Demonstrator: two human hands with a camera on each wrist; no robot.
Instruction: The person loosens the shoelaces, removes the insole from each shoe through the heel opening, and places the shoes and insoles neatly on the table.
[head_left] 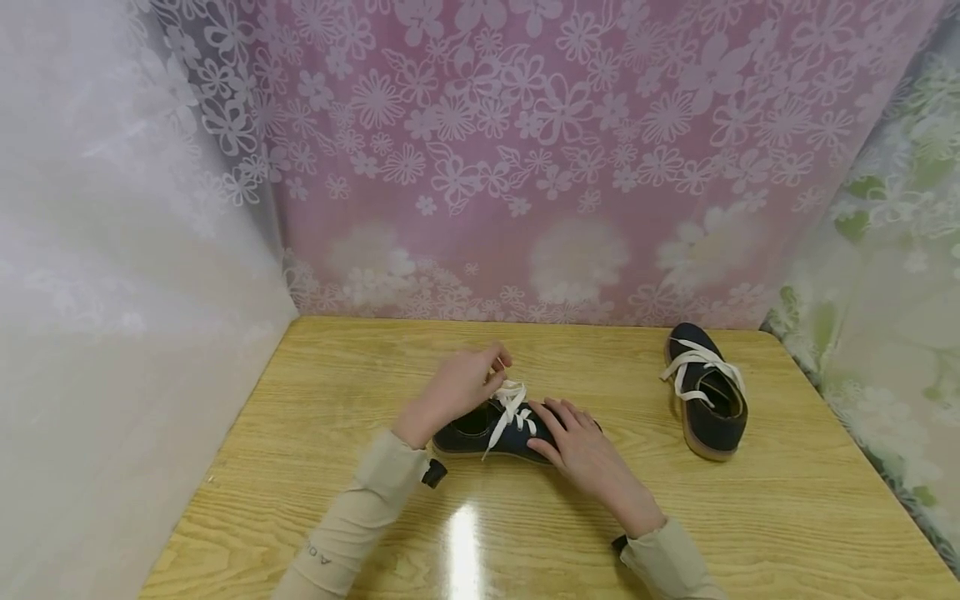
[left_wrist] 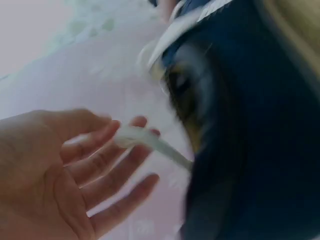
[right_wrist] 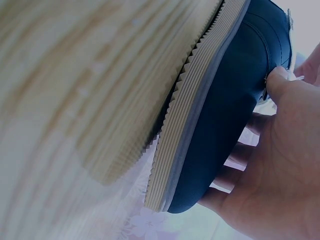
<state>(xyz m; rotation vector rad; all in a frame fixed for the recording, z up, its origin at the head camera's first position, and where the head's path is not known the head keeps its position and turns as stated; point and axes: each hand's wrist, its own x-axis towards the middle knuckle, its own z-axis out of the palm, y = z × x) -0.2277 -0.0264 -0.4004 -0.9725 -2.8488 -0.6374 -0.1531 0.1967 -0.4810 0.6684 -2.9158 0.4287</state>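
A dark navy shoe (head_left: 504, 435) with white laces lies on the table, its toe to the right and its opening to the left. My left hand (head_left: 459, 385) is above the opening. In the left wrist view, thumb and forefinger pinch the end of a white shoelace (left_wrist: 162, 148) that runs back to the shoe; the other fingers are spread. My right hand (head_left: 588, 454) holds the shoe over its front part. In the right wrist view, the thumb presses near the lacing and the other fingers reach over the top, above the ridged pale sole (right_wrist: 187, 107).
The matching navy shoe (head_left: 708, 392) stands at the right back of the wooden table (head_left: 337, 367), its white laces loose across it. A pink flowered curtain (head_left: 487, 167) hangs behind the table, with pale cloth (head_left: 135, 250) on the left side.
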